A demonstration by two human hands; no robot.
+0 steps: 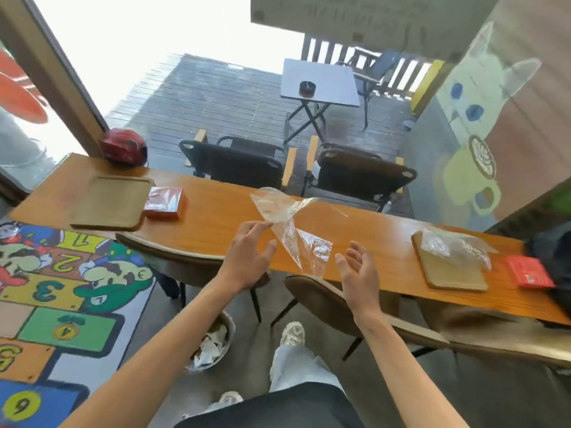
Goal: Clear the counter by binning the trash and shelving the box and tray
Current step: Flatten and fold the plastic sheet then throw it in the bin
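A clear plastic wrapper [289, 225] hangs above the middle of the orange counter [216, 214]. My left hand [247, 254] pinches its upper edge with the fingertips. My right hand [358, 270] is open just right of the wrapper's lower end, apart from it. At the left lie a wooden tray [111, 200] and a red box [165, 202]. At the right a second wooden tray [448, 273] carries another clear wrapper [457, 245], with a second red box [528, 271] beside it. A metal bin [211, 344] with crumpled paper stands on the floor below my left arm.
Two brown chairs [324, 299] are tucked under the near side of the counter, two dark chairs [234, 162] stand beyond it. A red helmet [123, 146] sits at the far left corner. A dark bag [553, 254] rests at the right end.
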